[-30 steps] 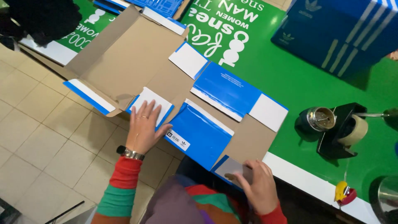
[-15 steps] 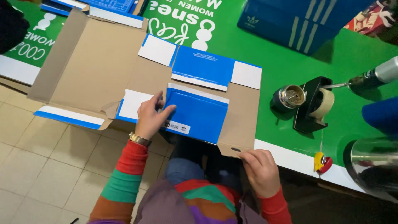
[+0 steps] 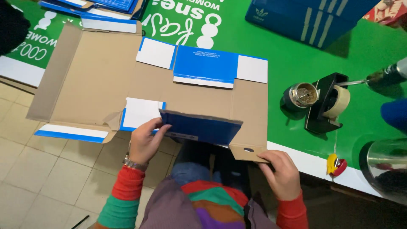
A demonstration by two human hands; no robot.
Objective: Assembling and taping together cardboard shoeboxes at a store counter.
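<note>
Much of the scene is cut off. A blue striped box [image 3: 311, 19] at the top edge is seen only in part, a shiny metal vessel [image 3: 388, 167] at the right edge is cropped, and a metal tool [image 3: 388, 76] enters from the right with its far end out of frame. The person's lap and the near table edge are hidden beneath the flattened cardboard box blank [image 3: 101, 80]. A stack of further blue blanks [image 3: 106, 6] is clipped by the top border.

The blank is spread brown side up across the green table [image 3: 288, 59] and overhangs its near edge above the tiled floor [image 3: 38, 169]. Its near blue flap [image 3: 199, 126] is raised on edge, between the two hands. The left hand [image 3: 145, 142] is closed on the left end of that flap, thumb on the near side, fingers curled over the edge; how firmly it is gripped cannot be told. The right hand [image 3: 282, 171] is pinched on the brown corner tab [image 3: 248, 150] with a round hole, at the blank's near right corner. A watch [image 3: 135, 164] is worn on the left wrist.

Just right of the blank, a black tape dispenser [image 3: 328, 104] is stood on the table, with a small metal cup [image 3: 302, 95] touching its left side. A red and yellow object [image 3: 336, 165] lies near the table's white border; its kind cannot be made out.
</note>
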